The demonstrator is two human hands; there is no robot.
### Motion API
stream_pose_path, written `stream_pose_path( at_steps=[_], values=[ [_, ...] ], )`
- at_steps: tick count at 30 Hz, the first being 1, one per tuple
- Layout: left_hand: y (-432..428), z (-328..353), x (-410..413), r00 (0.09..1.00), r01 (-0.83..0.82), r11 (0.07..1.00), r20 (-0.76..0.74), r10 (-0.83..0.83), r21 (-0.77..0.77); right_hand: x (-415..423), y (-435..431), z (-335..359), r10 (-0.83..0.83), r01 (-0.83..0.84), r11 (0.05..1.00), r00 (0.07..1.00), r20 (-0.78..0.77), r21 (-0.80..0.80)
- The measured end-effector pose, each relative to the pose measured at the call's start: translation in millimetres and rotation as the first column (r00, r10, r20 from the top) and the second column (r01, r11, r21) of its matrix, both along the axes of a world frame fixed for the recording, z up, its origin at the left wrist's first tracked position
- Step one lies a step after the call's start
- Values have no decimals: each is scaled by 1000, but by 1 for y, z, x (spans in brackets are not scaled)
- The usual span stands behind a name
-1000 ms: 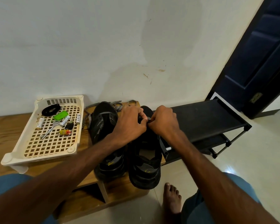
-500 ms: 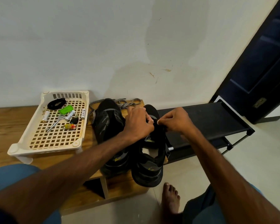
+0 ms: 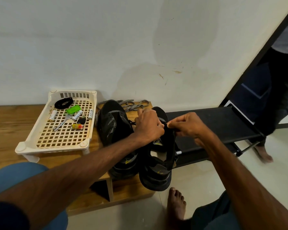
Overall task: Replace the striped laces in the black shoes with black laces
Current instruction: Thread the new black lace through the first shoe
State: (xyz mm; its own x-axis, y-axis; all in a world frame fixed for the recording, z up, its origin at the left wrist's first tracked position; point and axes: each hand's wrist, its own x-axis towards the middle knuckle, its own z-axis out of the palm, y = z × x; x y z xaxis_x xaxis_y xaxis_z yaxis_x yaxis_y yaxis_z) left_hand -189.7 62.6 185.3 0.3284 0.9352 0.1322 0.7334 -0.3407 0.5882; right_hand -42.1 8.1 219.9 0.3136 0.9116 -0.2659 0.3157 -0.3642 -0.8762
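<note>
Black shoe (image 3: 158,171) clamped in left hand (image 3: 148,125) grip; right hand (image 3: 188,126) grip pinches its black lace (image 3: 165,126).

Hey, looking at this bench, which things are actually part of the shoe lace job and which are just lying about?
In the job: left hand, right hand, black lace, right-hand shoe, other shoe, striped laces, black coil (perhaps the spare lace).
Lying about: tray, batteries, green tag, key, black rack.
</note>
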Motion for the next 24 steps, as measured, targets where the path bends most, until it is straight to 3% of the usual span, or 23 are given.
stream_pose_path(
  at_steps=[10,16,24],
  values=[
    [-4,11,3,988,37,997,-150,-27,64,-2,1,-3,-2,2,1000,991,130,0],
    [-5,5,5,992,39,996,-120,-29,78,-2,1,-3,-7,5,1000,990,144,17],
    [3,8,5,1000,11,983,-7,-12,-181,-3,-2,-3,17,-18,1000,989,149,3]
  ],
)
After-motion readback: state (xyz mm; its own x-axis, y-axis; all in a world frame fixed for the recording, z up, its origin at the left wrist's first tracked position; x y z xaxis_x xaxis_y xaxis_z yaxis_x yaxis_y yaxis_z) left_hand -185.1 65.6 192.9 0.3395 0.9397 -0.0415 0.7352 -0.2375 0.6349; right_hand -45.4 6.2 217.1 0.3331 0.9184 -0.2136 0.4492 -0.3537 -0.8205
